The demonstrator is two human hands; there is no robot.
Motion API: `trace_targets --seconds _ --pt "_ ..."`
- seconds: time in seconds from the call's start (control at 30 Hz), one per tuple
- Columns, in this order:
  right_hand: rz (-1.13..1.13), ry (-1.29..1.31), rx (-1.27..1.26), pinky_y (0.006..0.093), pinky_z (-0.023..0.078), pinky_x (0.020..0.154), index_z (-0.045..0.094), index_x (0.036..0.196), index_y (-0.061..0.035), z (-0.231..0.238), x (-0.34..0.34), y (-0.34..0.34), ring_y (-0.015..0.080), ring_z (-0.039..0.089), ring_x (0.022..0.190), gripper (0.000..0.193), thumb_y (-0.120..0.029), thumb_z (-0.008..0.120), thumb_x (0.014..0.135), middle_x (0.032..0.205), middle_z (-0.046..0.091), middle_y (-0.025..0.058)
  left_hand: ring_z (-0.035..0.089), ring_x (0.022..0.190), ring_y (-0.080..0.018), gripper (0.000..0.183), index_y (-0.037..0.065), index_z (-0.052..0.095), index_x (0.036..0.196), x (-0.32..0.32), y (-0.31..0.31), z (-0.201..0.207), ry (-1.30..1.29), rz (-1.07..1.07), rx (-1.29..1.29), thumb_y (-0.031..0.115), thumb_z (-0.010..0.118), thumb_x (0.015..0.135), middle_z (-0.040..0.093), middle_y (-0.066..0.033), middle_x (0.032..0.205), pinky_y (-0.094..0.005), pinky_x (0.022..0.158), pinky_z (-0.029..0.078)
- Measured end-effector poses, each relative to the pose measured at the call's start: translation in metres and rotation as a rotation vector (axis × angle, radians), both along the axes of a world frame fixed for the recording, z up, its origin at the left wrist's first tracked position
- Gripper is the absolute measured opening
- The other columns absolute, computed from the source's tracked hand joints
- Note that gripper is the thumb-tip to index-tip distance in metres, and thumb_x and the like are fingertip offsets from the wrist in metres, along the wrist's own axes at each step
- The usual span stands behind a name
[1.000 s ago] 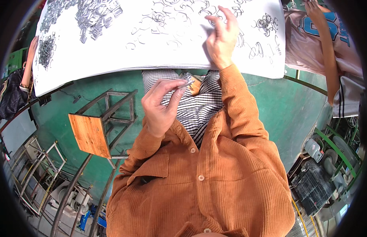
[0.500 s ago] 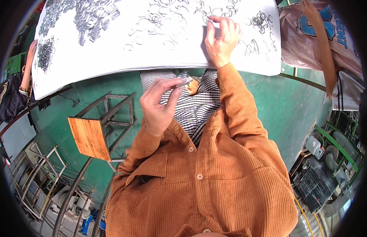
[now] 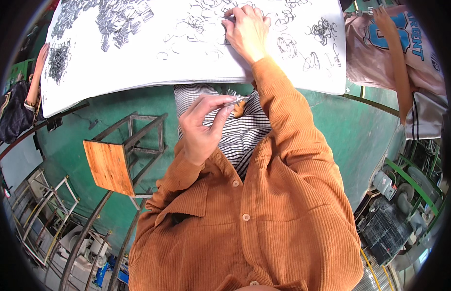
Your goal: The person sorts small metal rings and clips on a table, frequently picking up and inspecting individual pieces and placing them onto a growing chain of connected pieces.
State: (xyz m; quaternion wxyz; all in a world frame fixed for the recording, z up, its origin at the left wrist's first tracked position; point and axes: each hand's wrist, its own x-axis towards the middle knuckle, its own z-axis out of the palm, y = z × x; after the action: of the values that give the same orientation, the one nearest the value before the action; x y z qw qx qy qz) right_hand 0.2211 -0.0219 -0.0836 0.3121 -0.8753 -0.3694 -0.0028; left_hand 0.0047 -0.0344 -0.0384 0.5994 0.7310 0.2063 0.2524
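My left hand (image 3: 203,123) is raised in front of my lap, off the table. Its thumb and forefinger pinch a small, shiny silver-grey metal piece (image 3: 231,101) with several thin prongs; its exact kind is too small to make out. Over the white tabletop (image 3: 196,68), my right hand (image 3: 247,34) reaches down with bent fingers. Between its thumb and forefinger shows a bit of a thin dark curved piece, partly hidden by the fingers. Many similar thin dark curved pieces (image 3: 286,44) lie scattered around that hand.
Silver-grey metal pieces (image 3: 121,24) are heaped at the table's left, near a dark pile (image 3: 58,60). Another dark tangle (image 3: 323,30) lies at the right. A wooden-topped stool (image 3: 108,166) stands left of me. Other people's arms (image 3: 397,63) (image 3: 37,72) are at both table ends.
My right hand has moved left and slightly farther across the table among the dark curved pieces. The left hand has shifted slightly right, still pinching the metal piece.
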Motion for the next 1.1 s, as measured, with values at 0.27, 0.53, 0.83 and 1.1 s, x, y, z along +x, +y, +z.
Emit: trace_targets --seconds 0.27,0.53,0.83,1.1 --pt "0.096 0.062 0.011 0.0426 0.048 0.076 0.072 0.083 -0.0087 -0.007 0.011 -0.011 0.0307 0.065 0.083 0.017 -0.025 0.068 0.08 0.085 0.068 0.0116 0.065 0.091 -0.0156 0.018 -0.006 0.063 0.099 0.002 0.0 -0.004 0.013 0.001 0.015 -0.012 0.064 0.082 0.065 -0.0111 0.097 -0.025 0.083 0.054" --pt "0.206 0.517 0.25 0.0245 0.05 0.064 0.073 0.095 -0.003 0.055 -0.04 -0.115 0.0112 0.065 0.072 0.013 -0.007 0.068 0.084 0.081 0.07 0.0072 0.063 0.098 -0.0169 0.018 -0.008 0.061 0.104 0.003 -0.007 -0.016 -0.011 0.056 -0.28 -0.01 0.061 0.086 0.064 -0.0126 0.104 -0.0264 0.088 0.053" --pt "0.225 0.578 0.616 0.0219 0.053 0.063 0.067 0.095 0.0016 0.035 -0.084 -0.133 0.0107 0.065 0.069 0.01 0.004 0.062 0.087 0.082 0.068 0.008 0.064 0.098 -0.017 0.02 -0.008 0.06 0.105 0.007 -0.012 -0.012 -0.062 0.113 -0.316 -0.011 0.062 0.086 0.064 -0.0137 0.105 -0.0273 0.088 0.054" --pt "0.152 0.541 0.414 0.0279 0.053 0.065 0.067 0.098 -0.003 0.03 -0.069 -0.113 0.0162 0.068 0.073 0.012 -0.001 0.059 0.089 0.085 0.069 0.0107 0.063 0.097 -0.0163 0.02 -0.008 0.06 0.106 0.007 -0.014 -0.012 -0.035 0.149 -0.298 -0.011 0.061 0.086 0.064 -0.0141 0.105 -0.0269 0.087 0.054"
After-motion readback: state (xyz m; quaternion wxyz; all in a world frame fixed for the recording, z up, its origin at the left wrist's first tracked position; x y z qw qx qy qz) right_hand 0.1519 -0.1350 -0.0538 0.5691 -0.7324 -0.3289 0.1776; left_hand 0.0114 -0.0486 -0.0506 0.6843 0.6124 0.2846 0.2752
